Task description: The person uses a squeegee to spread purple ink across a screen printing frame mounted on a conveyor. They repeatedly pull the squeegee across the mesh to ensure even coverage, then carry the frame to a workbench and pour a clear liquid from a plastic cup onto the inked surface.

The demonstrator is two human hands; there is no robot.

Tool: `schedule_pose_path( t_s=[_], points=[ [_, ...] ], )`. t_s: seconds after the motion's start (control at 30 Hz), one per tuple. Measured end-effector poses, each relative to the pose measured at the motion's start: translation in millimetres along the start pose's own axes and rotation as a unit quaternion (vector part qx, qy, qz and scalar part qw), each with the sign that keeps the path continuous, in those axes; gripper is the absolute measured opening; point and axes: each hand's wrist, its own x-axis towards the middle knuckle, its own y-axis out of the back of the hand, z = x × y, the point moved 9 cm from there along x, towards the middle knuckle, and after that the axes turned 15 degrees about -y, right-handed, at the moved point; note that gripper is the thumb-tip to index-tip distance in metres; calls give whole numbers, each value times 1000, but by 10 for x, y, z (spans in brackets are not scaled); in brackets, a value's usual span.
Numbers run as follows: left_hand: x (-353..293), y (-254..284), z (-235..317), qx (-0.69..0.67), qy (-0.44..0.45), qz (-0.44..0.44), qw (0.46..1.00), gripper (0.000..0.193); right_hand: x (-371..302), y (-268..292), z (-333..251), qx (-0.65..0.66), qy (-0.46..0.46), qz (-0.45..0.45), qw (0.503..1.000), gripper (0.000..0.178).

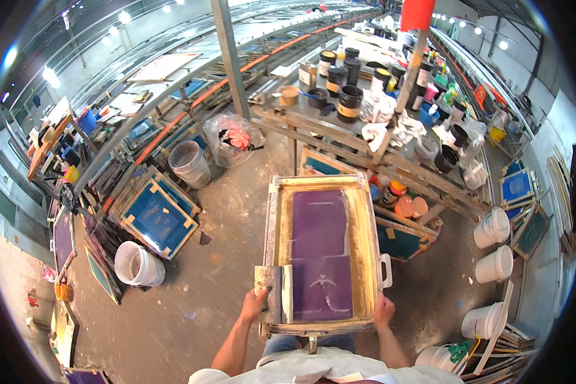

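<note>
In front of my body I carry a wooden screen printing frame (320,288) with purple mesh, held roughly level. A pale line pattern shows on the mesh. My left hand (255,304) is closed at the frame's lower left edge, against a squeegee (277,294) with a wooden back lying along that side. My right hand (383,310) is closed on the lower right edge; its fingertips are hidden. Just beyond it, a white loop handle (385,271) sticks out at the frame's side; what it belongs to is hidden.
Ahead stands a long bench (339,131) crowded with ink tubs. More screens (159,217) lean at left, near a white bucket (139,264) and a grey bin (189,164). Several white buckets (493,264) line the right wall. A metal post (230,57) rises ahead.
</note>
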Motion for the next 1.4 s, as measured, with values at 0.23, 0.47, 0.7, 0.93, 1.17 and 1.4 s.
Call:
schedule_pose_path(
  t_s=[0.23,0.47,0.7,0.93,1.17,1.4],
  points=[
    [1037,348,847,72,-58,-109,990,52,-546,-591,22,154,-91,66,982,53],
    [2182,427,718,162,-11,-224,961,63,-1023,-1291,-137,199,-62,123,970,58],
    [2967,330,1419,184,-76,-364,910,79,-1097,-1799,-1184,144,-112,157,971,59],
    [3528,453,1302,190,-39,-459,867,85,-1026,-2399,-1897,116,-134,127,976,59],
    [4416,343,847,72,-144,-451,878,86,-1178,-2777,-1860,156,-183,121,963,60],
    [4997,530,1077,198,-48,-463,862,71,-1399,-2937,-1650,251,-268,158,917,62]
  ],
)
